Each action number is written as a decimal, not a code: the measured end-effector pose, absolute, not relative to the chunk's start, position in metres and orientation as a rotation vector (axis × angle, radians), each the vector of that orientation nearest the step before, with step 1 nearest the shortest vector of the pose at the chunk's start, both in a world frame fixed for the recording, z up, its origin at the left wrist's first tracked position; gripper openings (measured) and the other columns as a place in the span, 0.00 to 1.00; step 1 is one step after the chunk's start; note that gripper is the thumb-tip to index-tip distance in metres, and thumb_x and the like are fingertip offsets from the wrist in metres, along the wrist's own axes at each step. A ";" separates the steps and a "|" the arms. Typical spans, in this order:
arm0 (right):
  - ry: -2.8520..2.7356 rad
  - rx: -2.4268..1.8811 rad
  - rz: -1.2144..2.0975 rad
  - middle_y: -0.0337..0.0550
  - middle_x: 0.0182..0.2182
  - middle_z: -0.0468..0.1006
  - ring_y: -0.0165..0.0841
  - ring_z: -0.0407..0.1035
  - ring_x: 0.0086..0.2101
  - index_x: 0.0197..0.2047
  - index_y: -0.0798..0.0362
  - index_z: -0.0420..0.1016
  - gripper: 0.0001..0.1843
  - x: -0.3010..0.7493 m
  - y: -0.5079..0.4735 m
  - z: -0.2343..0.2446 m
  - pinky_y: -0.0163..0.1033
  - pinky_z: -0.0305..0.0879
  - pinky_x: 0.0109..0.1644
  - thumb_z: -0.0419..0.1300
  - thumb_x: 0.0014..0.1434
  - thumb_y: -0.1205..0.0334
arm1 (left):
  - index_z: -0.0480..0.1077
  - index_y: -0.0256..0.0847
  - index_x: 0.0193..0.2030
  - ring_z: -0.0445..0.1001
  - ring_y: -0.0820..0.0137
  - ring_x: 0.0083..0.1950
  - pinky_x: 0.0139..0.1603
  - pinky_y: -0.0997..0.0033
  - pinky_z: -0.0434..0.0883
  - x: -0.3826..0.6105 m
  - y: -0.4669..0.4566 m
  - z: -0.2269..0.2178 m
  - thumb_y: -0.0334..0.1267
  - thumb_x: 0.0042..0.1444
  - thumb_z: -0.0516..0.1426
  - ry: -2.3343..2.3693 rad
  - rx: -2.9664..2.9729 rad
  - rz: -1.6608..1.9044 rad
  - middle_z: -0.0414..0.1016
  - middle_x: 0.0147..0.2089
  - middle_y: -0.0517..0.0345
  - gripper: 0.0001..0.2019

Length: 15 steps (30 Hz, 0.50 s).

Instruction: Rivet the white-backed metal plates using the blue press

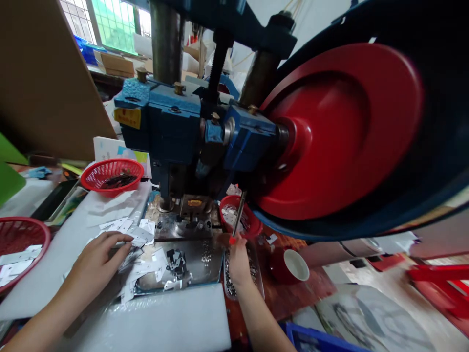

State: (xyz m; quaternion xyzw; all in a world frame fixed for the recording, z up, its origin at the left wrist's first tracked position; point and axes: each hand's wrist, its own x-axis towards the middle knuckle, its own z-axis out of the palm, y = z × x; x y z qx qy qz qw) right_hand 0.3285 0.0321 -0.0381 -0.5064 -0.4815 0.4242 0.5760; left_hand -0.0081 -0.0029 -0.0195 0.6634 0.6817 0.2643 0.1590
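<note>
My left hand [98, 261] reaches over a heap of flat whitish metal plates [141, 234] at the left of the press bed. Its thumb and index finger are apart at the heap's edge, with nothing visible between them. My right hand [240, 264] is closed around the lower end of a thin metal lever [240, 212] by its red tip. The lever slants down from the blue press [164, 127]. Below the press head, the die [190, 225] is fixed on the bed. Small dark pieces [176, 264] lie on the metal plate in front.
Red baskets of parts stand behind-left [112, 175], at far left [44, 239] and behind the lever [252, 227]. Under my right forearm is a clear tray [259, 281] of small metal parts. The big red flywheel [340, 132] overhangs the right; a red mug [284, 266] stands below it.
</note>
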 end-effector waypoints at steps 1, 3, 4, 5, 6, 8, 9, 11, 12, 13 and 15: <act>-1.128 -1.205 1.019 0.49 0.40 0.79 0.40 0.72 0.44 0.52 0.54 0.71 0.36 0.326 0.036 -0.041 0.45 0.68 0.48 0.43 0.59 0.33 | 0.74 0.46 0.40 0.72 0.60 0.48 0.50 0.61 0.66 -0.011 -0.007 -0.020 0.52 0.56 0.51 1.942 1.917 0.735 0.73 0.45 0.53 0.17; -1.191 -1.280 1.018 0.48 0.40 0.79 0.39 0.73 0.42 0.50 0.53 0.72 0.32 0.318 0.048 -0.043 0.44 0.68 0.47 0.46 0.60 0.37 | 0.74 0.47 0.41 0.72 0.60 0.48 0.50 0.61 0.66 -0.012 -0.014 -0.020 0.53 0.56 0.51 1.914 1.964 0.683 0.74 0.45 0.54 0.17; -1.259 -1.320 0.986 0.48 0.41 0.79 0.39 0.73 0.42 0.49 0.53 0.73 0.29 0.312 0.055 -0.042 0.43 0.68 0.47 0.49 0.59 0.39 | 0.74 0.47 0.41 0.72 0.60 0.48 0.50 0.61 0.66 -0.011 -0.017 -0.020 0.53 0.56 0.51 1.897 1.989 0.649 0.74 0.45 0.55 0.16; -1.329 -1.349 0.938 0.48 0.41 0.79 0.39 0.73 0.42 0.48 0.52 0.73 0.26 0.304 0.063 -0.039 0.43 0.68 0.47 0.50 0.59 0.41 | 0.75 0.48 0.41 0.71 0.61 0.48 0.50 0.61 0.66 -0.008 -0.020 -0.019 0.52 0.56 0.51 1.877 2.013 0.612 0.73 0.46 0.55 0.16; -1.440 -1.370 0.880 0.48 0.42 0.78 0.39 0.72 0.44 0.46 0.52 0.74 0.24 0.297 0.071 -0.035 0.42 0.66 0.48 0.51 0.59 0.43 | 0.75 0.49 0.41 0.71 0.61 0.48 0.51 0.61 0.66 -0.005 -0.023 -0.018 0.52 0.57 0.51 1.849 2.038 0.570 0.73 0.46 0.55 0.16; -1.689 -1.446 0.783 0.47 0.41 0.78 0.40 0.71 0.44 0.44 0.51 0.75 0.18 0.282 0.086 -0.029 0.43 0.64 0.49 0.59 0.54 0.49 | 0.74 0.49 0.42 0.70 0.61 0.47 0.50 0.60 0.65 0.005 -0.026 -0.016 0.51 0.57 0.51 1.786 2.087 0.495 0.73 0.46 0.55 0.15; -1.738 -1.489 0.752 0.46 0.40 0.79 0.40 0.72 0.42 0.42 0.51 0.76 0.16 0.277 0.092 -0.026 0.43 0.64 0.48 0.60 0.53 0.52 | 0.74 0.49 0.42 0.70 0.61 0.47 0.49 0.60 0.65 0.010 -0.027 -0.015 0.50 0.57 0.51 1.756 2.108 0.462 0.72 0.46 0.55 0.14; -1.697 -1.526 0.767 0.44 0.33 0.78 0.38 0.72 0.37 0.36 0.52 0.76 0.11 0.271 0.100 -0.024 0.41 0.65 0.43 0.61 0.52 0.55 | 0.74 0.47 0.43 0.69 0.61 0.46 0.49 0.60 0.65 0.017 -0.026 -0.015 0.47 0.56 0.53 1.736 2.128 0.421 0.72 0.45 0.54 0.13; -1.630 -1.521 0.791 0.42 0.29 0.77 0.36 0.71 0.33 0.32 0.52 0.76 0.10 0.271 0.102 -0.024 0.40 0.65 0.40 0.61 0.51 0.55 | 0.73 0.47 0.42 0.69 0.61 0.46 0.48 0.60 0.65 0.020 -0.026 -0.016 0.46 0.55 0.53 1.742 2.127 0.407 0.71 0.45 0.54 0.13; -1.554 -1.505 0.813 0.41 0.26 0.76 0.35 0.71 0.30 0.29 0.53 0.74 0.10 0.274 0.103 -0.025 0.39 0.64 0.38 0.61 0.50 0.54 | 0.73 0.46 0.42 0.69 0.61 0.45 0.48 0.60 0.64 0.022 -0.025 -0.017 0.45 0.55 0.53 1.752 2.119 0.399 0.71 0.45 0.53 0.12; -1.409 -1.474 0.818 0.39 0.23 0.74 0.34 0.69 0.27 0.28 0.54 0.73 0.13 0.285 0.100 -0.028 0.38 0.64 0.34 0.60 0.50 0.52 | 0.73 0.45 0.40 0.68 0.61 0.44 0.46 0.61 0.64 0.023 -0.023 -0.020 0.44 0.54 0.54 1.757 2.094 0.395 0.71 0.43 0.53 0.11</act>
